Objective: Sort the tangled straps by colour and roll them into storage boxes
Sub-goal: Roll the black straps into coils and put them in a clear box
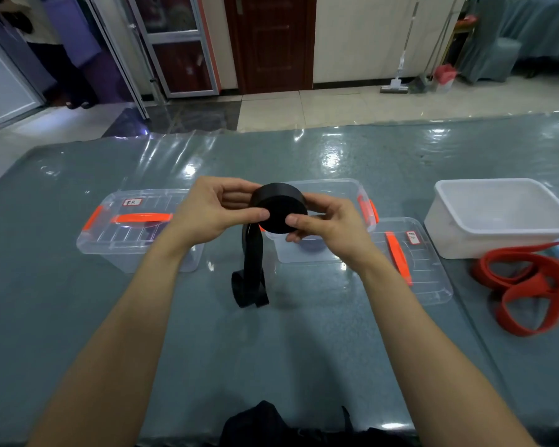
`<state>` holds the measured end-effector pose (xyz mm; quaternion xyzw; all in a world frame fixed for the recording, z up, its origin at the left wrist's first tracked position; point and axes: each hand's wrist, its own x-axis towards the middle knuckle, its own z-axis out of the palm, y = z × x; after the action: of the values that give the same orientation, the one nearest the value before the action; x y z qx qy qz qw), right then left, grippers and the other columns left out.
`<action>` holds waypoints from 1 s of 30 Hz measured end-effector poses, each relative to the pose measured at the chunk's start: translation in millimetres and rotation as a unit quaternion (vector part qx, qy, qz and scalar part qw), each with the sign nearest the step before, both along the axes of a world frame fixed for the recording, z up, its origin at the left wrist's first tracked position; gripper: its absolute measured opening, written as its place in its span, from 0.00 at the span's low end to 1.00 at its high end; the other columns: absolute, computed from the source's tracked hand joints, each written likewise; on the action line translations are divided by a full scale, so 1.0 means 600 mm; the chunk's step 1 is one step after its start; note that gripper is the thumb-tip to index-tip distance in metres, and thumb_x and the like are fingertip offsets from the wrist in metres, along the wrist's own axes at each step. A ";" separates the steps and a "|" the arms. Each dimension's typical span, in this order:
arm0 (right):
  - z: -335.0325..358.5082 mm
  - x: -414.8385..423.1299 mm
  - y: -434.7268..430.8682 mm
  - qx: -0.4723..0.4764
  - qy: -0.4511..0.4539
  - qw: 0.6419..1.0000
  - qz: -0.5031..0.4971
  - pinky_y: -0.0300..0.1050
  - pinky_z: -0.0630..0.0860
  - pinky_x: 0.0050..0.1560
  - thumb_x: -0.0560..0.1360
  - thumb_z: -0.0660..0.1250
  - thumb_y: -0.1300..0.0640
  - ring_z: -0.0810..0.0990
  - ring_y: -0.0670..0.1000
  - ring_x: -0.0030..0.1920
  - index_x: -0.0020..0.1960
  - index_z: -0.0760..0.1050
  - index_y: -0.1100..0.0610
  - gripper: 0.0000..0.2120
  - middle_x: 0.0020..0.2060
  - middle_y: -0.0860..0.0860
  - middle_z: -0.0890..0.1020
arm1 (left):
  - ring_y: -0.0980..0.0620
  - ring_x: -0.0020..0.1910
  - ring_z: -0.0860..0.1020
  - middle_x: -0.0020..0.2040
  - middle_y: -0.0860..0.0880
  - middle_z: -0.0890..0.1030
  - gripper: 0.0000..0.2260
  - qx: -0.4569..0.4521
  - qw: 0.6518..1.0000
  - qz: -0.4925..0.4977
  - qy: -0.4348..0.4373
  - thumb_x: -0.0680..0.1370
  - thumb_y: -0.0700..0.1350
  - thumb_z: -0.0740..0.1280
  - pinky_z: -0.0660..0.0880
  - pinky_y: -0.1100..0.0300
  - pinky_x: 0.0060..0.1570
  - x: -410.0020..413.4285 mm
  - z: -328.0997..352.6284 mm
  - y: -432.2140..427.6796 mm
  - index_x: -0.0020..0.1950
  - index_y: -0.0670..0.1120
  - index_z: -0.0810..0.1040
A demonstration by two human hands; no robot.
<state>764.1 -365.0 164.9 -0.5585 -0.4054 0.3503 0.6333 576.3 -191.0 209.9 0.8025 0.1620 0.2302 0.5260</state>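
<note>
One black strap roll (pixel 279 206) between left hand (pixel 208 211) and right hand (pixel 331 227) grips.

My two bare forearms reach forward from the lower corners of the view and draw together toward the middle, both hands raised at the same height. My left hand (pixel 212 209) is turned palm inward. Its thumb lies flat on the near face of the black strap roll (pixel 279 208) and its fingers curl round the far side. My right hand (pixel 329 222) mirrors it from the other side, thumb pressed on the near face and fingers bent behind and under the roll. My two thumb tips sit close together without touching.
</note>
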 end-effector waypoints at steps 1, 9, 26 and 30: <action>-0.005 -0.006 0.003 0.006 0.028 1.000 -0.001 0.50 0.86 0.50 0.76 0.78 0.64 0.89 0.62 0.40 0.65 0.84 0.60 0.18 0.56 0.56 0.89 | 0.49 0.54 0.89 0.52 0.50 0.91 0.19 0.026 1.000 -0.003 -0.001 0.70 0.44 0.86 0.84 0.59 0.59 0.002 0.012 0.001 0.59 0.53 0.89; 0.006 -0.014 0.005 0.056 0.117 0.992 -0.004 0.49 0.86 0.48 0.76 0.77 0.64 0.89 0.62 0.41 0.65 0.82 0.62 0.18 0.57 0.60 0.88 | 0.47 0.53 0.89 0.52 0.47 0.90 0.21 0.042 0.998 -0.012 0.051 0.69 0.45 0.85 0.85 0.49 0.61 0.004 0.016 0.004 0.60 0.46 0.87; -0.037 -0.043 0.010 -0.070 -0.522 0.848 -0.056 0.56 0.84 0.47 0.68 0.82 0.37 0.83 0.55 0.50 0.85 0.53 0.34 0.55 0.69 0.47 0.70 | 0.52 0.51 0.90 0.49 0.52 0.91 0.16 0.092 0.959 -0.106 0.246 0.69 0.50 0.84 0.83 0.43 0.63 0.013 0.020 0.048 0.56 0.55 0.90; -0.044 -0.050 0.023 -0.009 -0.595 0.794 -0.126 0.51 0.83 0.38 0.70 0.79 0.41 0.82 0.54 0.55 0.82 0.65 0.45 0.44 0.71 0.51 0.73 | 0.55 0.50 0.89 0.47 0.55 0.90 0.12 0.114 0.949 -0.098 0.277 0.71 0.52 0.83 0.83 0.43 0.63 0.012 0.021 0.051 0.54 0.58 0.90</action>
<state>734.0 -351.3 138.2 -0.7083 -0.6251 -0.1307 0.3008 583.7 -160.6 222.4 0.9012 0.1945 -0.0365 0.3855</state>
